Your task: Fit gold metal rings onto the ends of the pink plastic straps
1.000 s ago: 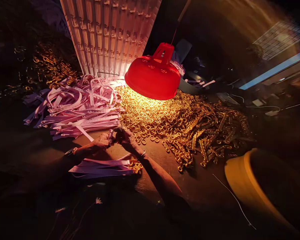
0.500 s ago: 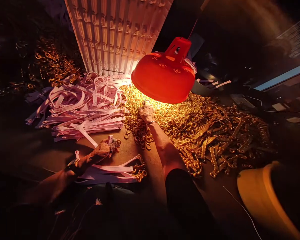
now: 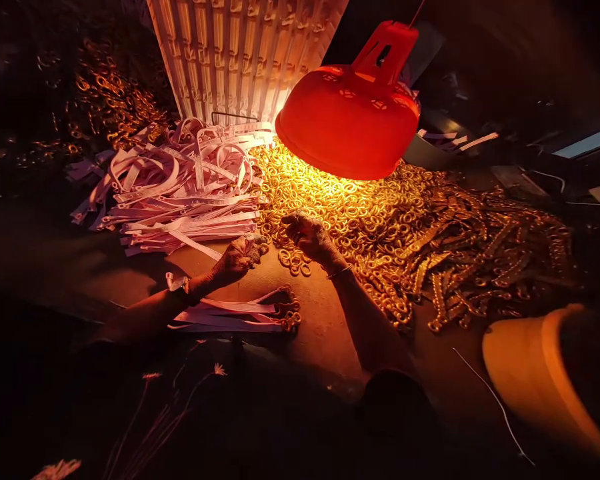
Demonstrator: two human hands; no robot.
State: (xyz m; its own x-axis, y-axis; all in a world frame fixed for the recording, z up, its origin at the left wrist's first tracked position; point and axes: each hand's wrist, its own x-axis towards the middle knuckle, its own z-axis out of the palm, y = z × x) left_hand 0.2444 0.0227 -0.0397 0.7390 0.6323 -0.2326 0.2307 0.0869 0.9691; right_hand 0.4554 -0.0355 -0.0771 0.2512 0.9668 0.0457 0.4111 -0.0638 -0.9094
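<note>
head view: work surface is a brown board (image 3: 320, 347), lit from a red lamp shade (image 3: 347, 120) just above it. left hand (image 3: 239, 260) sits over the board, fingers curled together, just beside the near edge of a heap of brass rings (image 3: 330, 200). right hand (image 3: 310, 237) rests on the edge of the same heap, fingertips together among the rings. cannot tell if either hand is gripping a ring. pile of pink plastic strips (image 3: 180, 197) lies left of the rings, near the left hand. smaller bundle of strips (image 3: 230, 313) lies on the board below that hand, with rings (image 3: 291, 319) at its ends. brass chain strips (image 3: 485, 257) spread right of the heap. ribbed white panel (image 3: 240, 57) stands behind the pile, with dim scattered rings (image 3: 115, 100) left of it. yellow tub (image 3: 530, 360) sits at the lower right, thin white wire (image 3: 495, 400) beside it. room beyond is dark, cables (image 3: 550, 177) at far right.
</note>
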